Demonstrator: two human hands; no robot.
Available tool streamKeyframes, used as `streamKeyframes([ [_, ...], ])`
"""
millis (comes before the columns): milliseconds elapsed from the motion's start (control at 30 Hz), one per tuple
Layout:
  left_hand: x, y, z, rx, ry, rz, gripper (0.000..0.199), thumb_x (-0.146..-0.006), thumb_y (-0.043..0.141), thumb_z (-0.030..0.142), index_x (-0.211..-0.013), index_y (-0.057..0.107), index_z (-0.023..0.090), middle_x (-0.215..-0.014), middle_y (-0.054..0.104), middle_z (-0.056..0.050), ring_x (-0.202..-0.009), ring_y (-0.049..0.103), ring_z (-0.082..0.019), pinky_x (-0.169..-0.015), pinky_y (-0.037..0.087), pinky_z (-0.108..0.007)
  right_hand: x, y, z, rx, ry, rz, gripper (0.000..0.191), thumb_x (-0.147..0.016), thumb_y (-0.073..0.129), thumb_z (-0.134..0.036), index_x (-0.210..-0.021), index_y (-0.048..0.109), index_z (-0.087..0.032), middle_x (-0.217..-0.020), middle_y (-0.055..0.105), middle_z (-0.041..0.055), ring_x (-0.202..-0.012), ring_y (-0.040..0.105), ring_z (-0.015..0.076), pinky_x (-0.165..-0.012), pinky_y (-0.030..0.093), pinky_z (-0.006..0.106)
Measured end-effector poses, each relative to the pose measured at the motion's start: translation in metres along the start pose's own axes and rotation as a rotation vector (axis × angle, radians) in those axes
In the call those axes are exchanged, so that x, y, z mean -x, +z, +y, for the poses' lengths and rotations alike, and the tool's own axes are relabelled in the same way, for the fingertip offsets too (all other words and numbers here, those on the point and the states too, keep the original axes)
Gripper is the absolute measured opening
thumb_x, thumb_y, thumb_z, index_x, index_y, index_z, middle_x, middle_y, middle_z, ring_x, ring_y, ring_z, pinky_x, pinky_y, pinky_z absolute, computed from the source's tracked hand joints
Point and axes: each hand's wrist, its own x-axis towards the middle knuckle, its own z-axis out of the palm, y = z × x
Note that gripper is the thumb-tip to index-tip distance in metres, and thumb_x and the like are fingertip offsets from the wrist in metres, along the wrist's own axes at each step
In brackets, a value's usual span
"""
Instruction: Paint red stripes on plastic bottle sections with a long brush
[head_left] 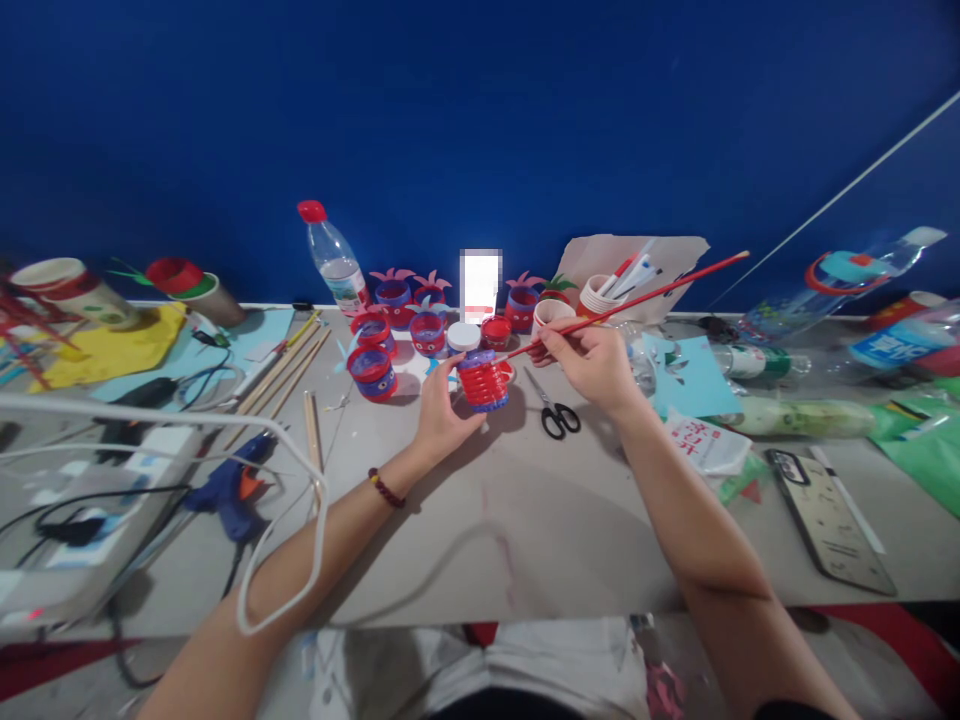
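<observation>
My left hand (442,412) grips a small ribbed cup (484,382), painted red around its side with purple at both ends, tilted above the table. In my right hand (589,362) is a long red paintbrush (656,287); its tip meets the cup's right side. Behind the cup stands a white-lidded jar (463,338). Painted cups with eyes, such as the red and purple cup (373,374), stand to the left and behind. Below my right hand lie black-handled scissors (559,418).
A blue glue gun (234,490), a power strip (97,520) and a looping white cable (319,510) lie at left. A water bottle (335,262) stands at the back. A phone (829,520) and plastic bottles lie at right. A paper cup (600,300) holds pens.
</observation>
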Motion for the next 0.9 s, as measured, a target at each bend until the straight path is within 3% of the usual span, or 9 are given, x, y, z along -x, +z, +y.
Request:
streamKeyframes([
  [333,-0.001,-0.001,0.001,0.008,0.017,-0.004,0.076,-0.068,0.075,0.022,-0.136,0.041,0.023,-0.135,0.055,-0.012,-0.126,0.053,-0.030,-0.108,0.042,-0.049,0.001,-0.002,-0.001,0.027,-0.029,0.018,0.044,-0.080,0.070,-0.061,-0.080,0.070,-0.017,-0.072,0.072,0.0060,-0.064,0.072,0.0196,-0.068,0.068,0.038],
  [533,-0.001,0.000,0.001,-0.004,-0.049,0.010,0.076,-0.065,0.080,0.029,-0.131,0.043,0.020,-0.129,0.056,-0.013,-0.121,0.056,-0.031,-0.100,0.048,-0.047,0.003,-0.008,-0.003,0.099,-0.060,0.047,0.038,-0.085,0.067,-0.055,-0.081,0.071,-0.018,-0.073,0.073,0.0058,-0.066,0.072,0.0197,-0.068,0.066,0.038],
  [733,0.001,0.003,-0.004,-0.019,-0.092,0.024,0.079,-0.061,0.085,0.039,-0.127,0.045,0.019,-0.122,0.059,-0.012,-0.113,0.060,-0.030,-0.093,0.051,-0.044,0.004,-0.001,-0.001,0.015,0.030,-0.084,0.034,-0.082,0.071,-0.050,-0.077,0.070,-0.017,-0.077,0.073,0.0061,-0.065,0.072,0.0189,-0.067,0.066,0.036],
  [900,0.002,0.005,-0.009,-0.001,-0.097,0.063,0.080,-0.063,0.085,0.042,-0.129,0.045,0.020,-0.123,0.059,-0.012,-0.114,0.059,-0.029,-0.098,0.048,-0.046,0.004,0.002,-0.008,0.156,0.027,-0.129,0.036,-0.083,0.068,-0.052,-0.072,0.070,-0.017,-0.086,0.076,0.0086,-0.068,0.072,0.0198,-0.066,0.065,0.035],
])
